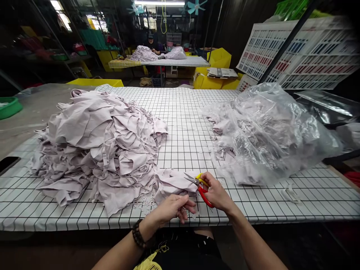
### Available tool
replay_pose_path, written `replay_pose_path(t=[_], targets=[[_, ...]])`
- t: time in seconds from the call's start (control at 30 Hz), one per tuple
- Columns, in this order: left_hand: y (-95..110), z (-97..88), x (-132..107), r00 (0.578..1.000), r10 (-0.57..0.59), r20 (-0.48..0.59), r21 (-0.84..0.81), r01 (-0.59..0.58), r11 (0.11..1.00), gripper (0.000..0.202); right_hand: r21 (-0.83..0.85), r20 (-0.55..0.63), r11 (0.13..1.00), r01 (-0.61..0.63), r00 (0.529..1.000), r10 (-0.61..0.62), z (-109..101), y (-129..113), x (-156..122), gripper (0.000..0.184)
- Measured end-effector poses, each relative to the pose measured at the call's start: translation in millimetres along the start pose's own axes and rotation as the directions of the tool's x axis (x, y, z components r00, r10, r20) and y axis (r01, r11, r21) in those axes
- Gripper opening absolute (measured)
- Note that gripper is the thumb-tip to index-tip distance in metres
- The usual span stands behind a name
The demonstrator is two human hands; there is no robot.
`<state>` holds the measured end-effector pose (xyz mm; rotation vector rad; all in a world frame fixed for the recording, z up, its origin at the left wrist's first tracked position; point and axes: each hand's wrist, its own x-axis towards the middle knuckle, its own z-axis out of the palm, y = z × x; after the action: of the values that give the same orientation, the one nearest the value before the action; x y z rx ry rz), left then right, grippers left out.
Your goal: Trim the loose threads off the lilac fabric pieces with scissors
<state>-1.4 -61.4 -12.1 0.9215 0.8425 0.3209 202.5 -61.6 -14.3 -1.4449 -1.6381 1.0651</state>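
Note:
My right hand (218,193) grips a pair of scissors (201,184) with one yellow and one red handle. Their blades are spread and point left, over a pale lilac cloth piece (174,182) lying near the table's front. Just below that cloth is my left hand (177,208), its fingers loosely bent and apart, with nothing visible in them. To the left rises a big heap of the same lilac cloth pieces (98,138). Small cloth scraps (146,203) lie between the heap and my left hand.
A clear plastic bag (270,142) full of similar cloth sits at the right on the checked tablecloth (182,142). A phone (9,164) and a green basin (9,107) are at the far left. Behind, a person (152,43) sits at another table (191,61).

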Motion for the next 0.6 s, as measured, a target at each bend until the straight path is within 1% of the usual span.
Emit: replay_pose_path(t=[0.03, 0.07, 0.13, 0.17, 0.23, 0.3, 0.37, 0.4, 0.43, 0.47, 0.53, 0.6], targets=[[-3, 5.4, 7, 1.0, -0.007, 0.003, -0.132, 0.007, 0.991, 0.047, -0.044, -0.013, 0.998, 0.046, 0.999, -0.047, -2, -6, -2, 0.015], [-4, 9.5, 13, 1.0, 0.005, -0.025, -0.238, -0.011, 0.971, 0.046, -0.117, -0.023, 0.988, 0.098, 0.995, -0.101, -2, -12, -5, 0.013], [0, 14.4, 23, 0.995, 0.037, -0.091, -0.357, -0.067, 0.932, 0.044, -0.294, -0.035, 0.928, 0.227, 0.968, -0.248, -2, -21, -11, 0.012], [4, 15.5, 26, 0.993, 0.051, -0.107, -0.371, -0.088, 0.925, 0.043, -0.379, -0.039, 0.879, 0.291, 0.943, -0.329, -1, -23, -14, 0.014], [12, 15.8, 31, 0.988, 0.094, -0.122, -0.345, -0.131, 0.929, 0.039, -0.505, -0.027, 0.768, 0.395, 0.882, -0.471, 3, -24, -18, 0.021], [18, 14.0, 34, 0.976, 0.148, -0.158, -0.337, -0.194, 0.921, 0.033, -0.578, -0.013, 0.681, 0.45, 0.829, -0.559, 7, -23, -22, 0.029], [23, 11.2, 35, 0.962, 0.177, -0.21, -0.374, -0.246, 0.894, 0.03, -0.603, -0.011, 0.636, 0.482, 0.792, -0.61, 10, -24, -25, 0.033], [25, 9.6, 35, 0.955, 0.181, -0.234, -0.398, -0.264, 0.878, 0.03, -0.589, -0.01, 0.638, 0.495, 0.786, -0.619, 11, -24, -26, 0.033], [28, 8.0, 34, 0.951, 0.184, -0.248, -0.42, -0.277, 0.864, 0.031, -0.555, -0.01, 0.662, 0.504, 0.792, -0.611, 12, -25, -28, 0.032], [30, 6.4, 33, 0.949, 0.186, -0.254, -0.435, -0.284, 0.854, 0.033, -0.498, -0.009, 0.705, 0.504, 0.811, -0.586, 13, -27, -29, 0.03], [34, 3.7, 29, 0.945, 0.186, -0.27, -0.462, -0.297, 0.836, 0.035, -0.325, -0.021, 0.828, 0.457, 0.872, -0.489, 14, -28, -30, 0.027], [36, 1.4, 25, 0.947, 0.177, -0.269, -0.494, -0.293, 0.819, 0.033, -0.126, -0.098, 0.933, 0.338, 0.931, -0.351, 13, -26, -26, 0.025]])
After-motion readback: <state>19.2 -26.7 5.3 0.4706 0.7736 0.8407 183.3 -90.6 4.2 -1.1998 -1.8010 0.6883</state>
